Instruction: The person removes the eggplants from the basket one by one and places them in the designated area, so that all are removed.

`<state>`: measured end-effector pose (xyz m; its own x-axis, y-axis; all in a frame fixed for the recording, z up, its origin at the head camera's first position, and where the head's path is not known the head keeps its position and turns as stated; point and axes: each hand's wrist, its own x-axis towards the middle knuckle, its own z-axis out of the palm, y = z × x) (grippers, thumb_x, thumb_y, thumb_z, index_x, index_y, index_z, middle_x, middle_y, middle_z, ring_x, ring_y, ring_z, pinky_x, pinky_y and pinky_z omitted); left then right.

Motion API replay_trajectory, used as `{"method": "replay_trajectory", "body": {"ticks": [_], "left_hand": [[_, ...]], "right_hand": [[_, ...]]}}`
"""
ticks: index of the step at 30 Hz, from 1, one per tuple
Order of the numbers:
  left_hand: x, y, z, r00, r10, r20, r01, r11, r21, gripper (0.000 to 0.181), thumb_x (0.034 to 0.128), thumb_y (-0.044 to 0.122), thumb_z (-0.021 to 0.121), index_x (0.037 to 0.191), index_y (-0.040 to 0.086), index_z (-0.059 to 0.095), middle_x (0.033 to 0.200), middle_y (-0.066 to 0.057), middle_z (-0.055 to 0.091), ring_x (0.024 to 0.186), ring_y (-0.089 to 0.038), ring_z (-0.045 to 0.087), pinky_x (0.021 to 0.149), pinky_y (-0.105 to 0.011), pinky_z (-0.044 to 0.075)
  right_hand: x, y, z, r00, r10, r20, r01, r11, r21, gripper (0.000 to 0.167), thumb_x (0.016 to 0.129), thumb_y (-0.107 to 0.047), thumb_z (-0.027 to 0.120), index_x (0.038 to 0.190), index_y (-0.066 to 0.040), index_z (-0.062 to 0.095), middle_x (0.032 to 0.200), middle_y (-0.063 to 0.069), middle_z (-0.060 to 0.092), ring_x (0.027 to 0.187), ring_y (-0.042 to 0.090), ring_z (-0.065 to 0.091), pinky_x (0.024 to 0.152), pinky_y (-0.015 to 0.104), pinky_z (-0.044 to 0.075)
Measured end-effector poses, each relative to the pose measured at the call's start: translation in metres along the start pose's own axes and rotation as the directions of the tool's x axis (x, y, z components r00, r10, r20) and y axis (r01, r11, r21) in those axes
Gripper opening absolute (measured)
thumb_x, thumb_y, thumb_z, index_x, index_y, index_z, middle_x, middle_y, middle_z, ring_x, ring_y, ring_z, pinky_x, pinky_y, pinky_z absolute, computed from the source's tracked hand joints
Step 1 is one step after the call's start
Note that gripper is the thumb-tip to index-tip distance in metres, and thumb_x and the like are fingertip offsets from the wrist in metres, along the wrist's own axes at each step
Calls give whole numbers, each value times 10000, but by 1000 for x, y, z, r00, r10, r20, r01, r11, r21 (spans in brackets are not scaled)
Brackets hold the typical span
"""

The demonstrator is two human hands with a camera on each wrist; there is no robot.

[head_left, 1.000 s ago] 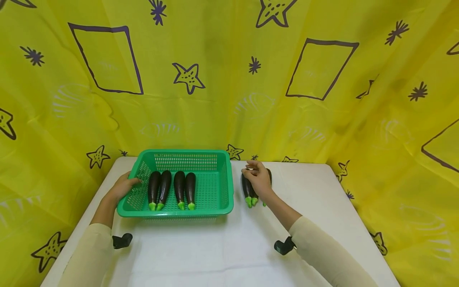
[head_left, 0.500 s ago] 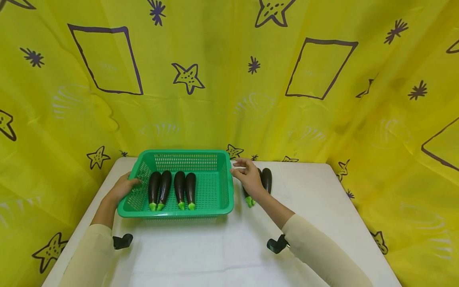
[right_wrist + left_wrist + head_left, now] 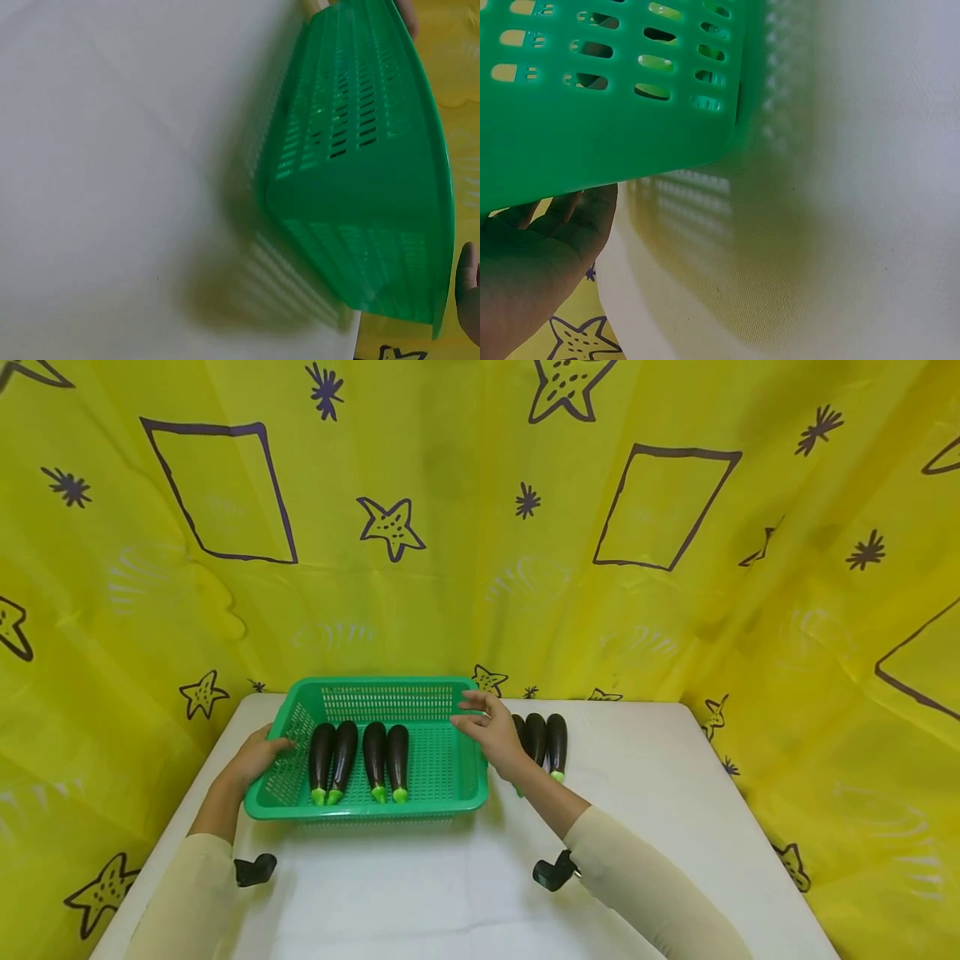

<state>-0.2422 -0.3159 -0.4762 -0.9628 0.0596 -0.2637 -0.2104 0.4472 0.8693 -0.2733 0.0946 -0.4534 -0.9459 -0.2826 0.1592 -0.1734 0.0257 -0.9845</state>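
Observation:
A green plastic basket [image 3: 435, 764] stands on the table, with several eggplants [image 3: 344, 762] lying in its left and middle part, their green stems toward me. My left hand [image 3: 258, 757] holds the basket's left rim, thumb over the inside; in the left wrist view its fingers [image 3: 592, 217] lie against the basket's underside. Over the right rim hovers my right hand [image 3: 495, 737], fingers loosely bent, with nothing seen between them. Right of the basket, three eggplants [image 3: 557, 745] lie side by side on the table; my right hand and wrist partly cover the leftmost.
A white cloth [image 3: 375, 893] covers the table. Yellow curtains [image 3: 450, 602] with starfish drawings hang behind it and along both sides. Dark camera mounts [image 3: 555, 870] stick out from both wrists.
My right hand has moved left, from over the eggplants on the table to the basket's right rim, uncovering more of those eggplants. The left hand and basket keep their places.

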Motion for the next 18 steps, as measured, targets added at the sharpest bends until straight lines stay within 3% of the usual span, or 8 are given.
{"method": "replay_trajectory", "body": {"ticks": [10, 18], "left_hand": [[2, -1, -2, 1000, -4, -5, 4, 1000, -7, 644, 1067, 146, 387, 1549, -206, 142, 1497, -453, 323, 1289, -561, 460, 1000, -606, 481], [-2, 1, 0, 1000, 10, -2, -10, 1000, -21, 654, 1070, 163, 392, 1565, -186, 145, 1506, -438, 327, 1286, -549, 473, 966, -563, 515]], "right_hand": [[11, 0, 30, 999, 32, 37, -32, 999, -16, 549, 1011, -77, 693, 1489, 44, 451, 1438, 270, 486, 1282, 417, 561, 1005, 455, 524], [18, 4, 44, 999, 28, 40, -28, 1000, -10, 551, 994, -37, 700, 1480, 54, 456, 1419, 277, 496, 1257, 444, 574, 964, 432, 550]]}}
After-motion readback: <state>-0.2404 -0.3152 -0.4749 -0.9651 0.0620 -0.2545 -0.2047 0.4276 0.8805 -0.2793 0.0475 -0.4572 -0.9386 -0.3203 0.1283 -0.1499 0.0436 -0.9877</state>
